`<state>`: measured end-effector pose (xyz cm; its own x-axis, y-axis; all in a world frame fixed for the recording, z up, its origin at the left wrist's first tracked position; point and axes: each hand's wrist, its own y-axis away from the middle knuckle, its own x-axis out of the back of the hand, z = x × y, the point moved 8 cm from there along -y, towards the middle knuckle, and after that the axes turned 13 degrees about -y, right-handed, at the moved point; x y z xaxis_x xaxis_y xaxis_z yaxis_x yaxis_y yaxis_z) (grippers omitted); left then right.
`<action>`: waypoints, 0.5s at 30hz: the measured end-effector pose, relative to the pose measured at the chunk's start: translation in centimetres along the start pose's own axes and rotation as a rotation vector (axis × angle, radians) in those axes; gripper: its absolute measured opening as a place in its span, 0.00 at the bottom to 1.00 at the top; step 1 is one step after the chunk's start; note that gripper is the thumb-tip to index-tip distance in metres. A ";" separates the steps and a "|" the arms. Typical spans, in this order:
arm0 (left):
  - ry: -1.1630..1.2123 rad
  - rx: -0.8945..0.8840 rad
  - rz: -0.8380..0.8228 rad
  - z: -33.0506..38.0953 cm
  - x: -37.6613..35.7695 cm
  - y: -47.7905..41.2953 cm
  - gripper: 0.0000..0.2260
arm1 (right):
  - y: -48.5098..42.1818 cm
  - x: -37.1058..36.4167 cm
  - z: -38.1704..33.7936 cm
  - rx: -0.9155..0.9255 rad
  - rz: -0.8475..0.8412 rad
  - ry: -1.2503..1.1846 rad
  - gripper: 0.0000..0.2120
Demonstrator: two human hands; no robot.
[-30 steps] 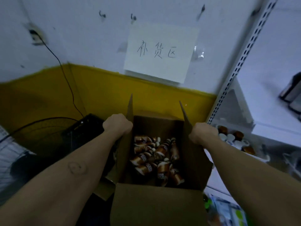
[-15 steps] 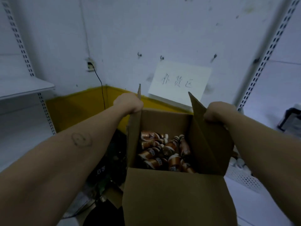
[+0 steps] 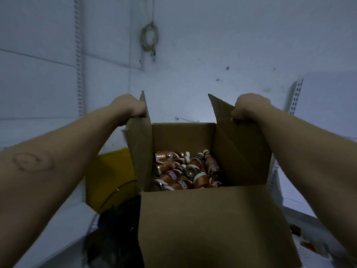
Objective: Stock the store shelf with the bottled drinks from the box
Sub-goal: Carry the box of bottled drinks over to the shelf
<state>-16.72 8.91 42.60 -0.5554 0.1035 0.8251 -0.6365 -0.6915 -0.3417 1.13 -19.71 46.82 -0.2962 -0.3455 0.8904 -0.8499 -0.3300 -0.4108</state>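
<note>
1. Both bare forearms reach forward and slightly up, wrists level.
2. The left hand [image 3: 128, 107] is clenched on the top edge of the left flap of the cardboard box [image 3: 212, 219] — the right hand [image 3: 249, 107] grips the right flap likewise.
3. Brown bottled drinks [image 3: 185, 171] lie jumbled inside the box (white caps pointing various ways).
4. A white wall [image 3: 212, 45] stands behind.
</note>
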 end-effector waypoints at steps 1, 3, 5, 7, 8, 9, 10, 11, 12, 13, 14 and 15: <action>-0.009 0.003 0.028 -0.7 1.7 0.8 0.11 | 0.7 1.6 -1.6 0.015 0.023 0.003 0.11; -0.046 0.010 0.087 -2.3 5.3 2.2 0.10 | 1.8 4.7 -4.9 0.048 0.073 0.013 0.11; -0.052 0.029 0.125 -4.1 9.1 3.5 0.10 | 2.8 7.3 -8.1 0.086 0.116 0.016 0.11; -0.043 0.048 0.168 -5.6 12.8 4.8 0.10 | 4.1 9.0 -10.8 0.116 0.116 0.001 0.12; -0.049 0.060 0.188 -6.4 14.7 5.6 0.11 | 4.6 9.5 -11.9 0.130 0.111 -0.013 0.13; -0.056 0.071 0.210 -7.2 16.5 6.3 0.12 | 5.1 9.9 -13.0 0.147 0.112 -0.033 0.13; -0.067 0.086 0.233 -8.0 18.2 7.1 0.12 | 5.5 10.2 -14.0 0.169 0.116 -0.054 0.14; -0.090 0.106 0.253 -9.1 19.8 7.9 0.13 | 5.8 10.3 -15.0 0.193 0.116 -0.078 0.14; -0.122 0.134 0.273 -10.3 21.3 8.8 0.13 | 6.0 10.3 -16.0 0.214 0.109 -0.109 0.15; -0.154 0.165 0.288 -11.6 22.7 9.6 0.13 | 6.3 10.2 -17.1 0.237 0.095 -0.138 0.16; -0.186 0.198 0.297 -12.9 23.9 10.5 0.14 | 6.7 9.9 -18.3 0.264 0.072 -0.155 0.18; -0.224 0.230 0.304 -14.1 24.9 11.5 0.14 | 7.2 9.4 -19.9 0.304 0.045 -0.164 0.20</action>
<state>-45.42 13.61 52.90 -0.5533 -0.2695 0.7882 -0.3122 -0.8101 -0.4963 -16.42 -7.89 56.16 -0.2357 -0.4940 0.8369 -0.6619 -0.5490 -0.5105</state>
